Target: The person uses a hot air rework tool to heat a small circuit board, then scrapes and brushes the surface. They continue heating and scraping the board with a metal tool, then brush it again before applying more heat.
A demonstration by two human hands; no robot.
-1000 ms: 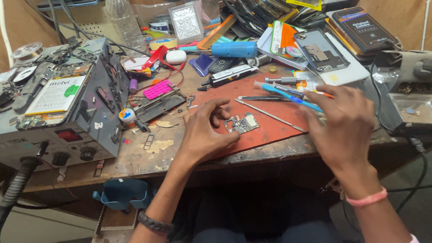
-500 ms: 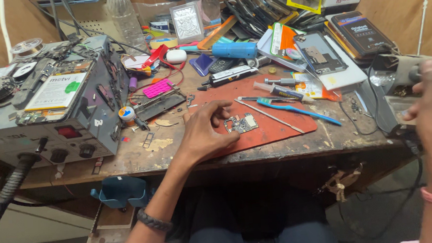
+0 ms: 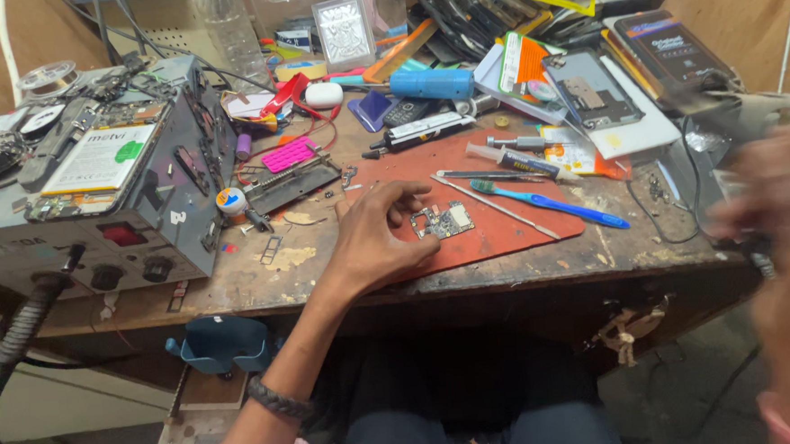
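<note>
My left hand (image 3: 378, 236) rests on a red work mat (image 3: 513, 234) at the bench's front. Its curled fingertips press the left edge of a small bare circuit board (image 3: 450, 219) lying flat on the mat. My right hand (image 3: 777, 211) is a blur at the frame's right edge, off the bench top and well away from the board. Whether it holds anything cannot be made out. A blue toothbrush (image 3: 556, 204), a thin metal rod (image 3: 495, 207) and a syringe (image 3: 516, 160) lie on the mat just right of the board.
A grey rework station (image 3: 124, 218) with knobs and a black hose fills the left of the bench. The back is crowded with tools, a blue cylinder (image 3: 430, 83), an opened phone (image 3: 592, 90) and a pink part (image 3: 288, 154). The worn wooden bench edge (image 3: 506, 284) runs in front.
My right hand has left the tools on the mat and swung out past the bench's right edge. The left hand has stayed on the circuit board.
</note>
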